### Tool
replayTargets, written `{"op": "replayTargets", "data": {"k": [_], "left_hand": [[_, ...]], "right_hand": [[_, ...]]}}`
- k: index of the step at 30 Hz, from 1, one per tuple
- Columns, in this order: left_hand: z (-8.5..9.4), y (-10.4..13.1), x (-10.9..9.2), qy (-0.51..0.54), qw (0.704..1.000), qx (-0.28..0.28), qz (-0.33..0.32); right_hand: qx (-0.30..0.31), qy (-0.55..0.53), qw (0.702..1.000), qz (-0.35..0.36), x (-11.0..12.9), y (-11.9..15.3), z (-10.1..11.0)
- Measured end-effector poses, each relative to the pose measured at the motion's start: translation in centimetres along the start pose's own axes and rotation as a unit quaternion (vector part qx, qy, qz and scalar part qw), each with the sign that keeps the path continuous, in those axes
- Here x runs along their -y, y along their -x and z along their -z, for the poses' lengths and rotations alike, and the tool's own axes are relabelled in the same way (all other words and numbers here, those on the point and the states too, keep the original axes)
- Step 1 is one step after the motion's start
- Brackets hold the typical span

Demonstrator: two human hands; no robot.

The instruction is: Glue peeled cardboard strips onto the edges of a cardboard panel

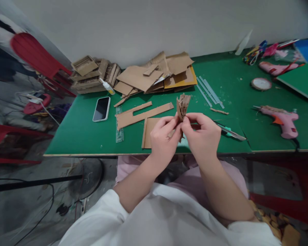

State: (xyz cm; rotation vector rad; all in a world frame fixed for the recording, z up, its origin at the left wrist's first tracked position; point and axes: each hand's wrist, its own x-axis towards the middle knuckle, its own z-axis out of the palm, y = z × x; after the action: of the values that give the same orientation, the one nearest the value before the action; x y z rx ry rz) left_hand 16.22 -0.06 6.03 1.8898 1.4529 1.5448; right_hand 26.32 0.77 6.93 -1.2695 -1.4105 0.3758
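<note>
Between my two hands is a small torn piece of cardboard [183, 104], held upright with its frayed layers fanned at the top. My left hand [165, 136] pinches it from the left, and my right hand [201, 133] pinches it from the right, thumbs close together. Under my left hand lies a flat cardboard piece with a raised edge strip [145, 133], partly hidden. Beyond it is a cut cardboard piece with a slot and a notched end [143, 114], lying across a clear ruler [119, 135]. A box cutter [232, 133] rests right of my right hand.
On the green table [72, 136] are a phone [102, 109], a glue bottle [107, 87], stacked cardboard [143, 78], clear glue sticks [210, 90], a tape roll [261, 84] and a pink glue gun [282, 118]. A person [2, 41] sits by a red chair [36, 58] at left.
</note>
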Motion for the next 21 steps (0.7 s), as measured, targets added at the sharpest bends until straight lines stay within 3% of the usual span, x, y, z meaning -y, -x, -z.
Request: {"op": "replayTargets", "data": {"k": [5,12,21], "left_hand": [[0.3,-0.8,0.1,0.112,0.99,0.029,0.082],[0.3,-0.9,0.3,0.29,0.936,0.045,0.192],[0.8,-1.2,0.1,0.314,0.922,0.075,0.212]], "right_hand": [[0.042,-0.032,0.999,0.009,0.1,-0.4,0.8],[0.068,-0.005,0.996,0.057,0.4,-0.4,1.4],[0.075,0.015,0.995,0.07,0.6,-0.3,1.5]]}}
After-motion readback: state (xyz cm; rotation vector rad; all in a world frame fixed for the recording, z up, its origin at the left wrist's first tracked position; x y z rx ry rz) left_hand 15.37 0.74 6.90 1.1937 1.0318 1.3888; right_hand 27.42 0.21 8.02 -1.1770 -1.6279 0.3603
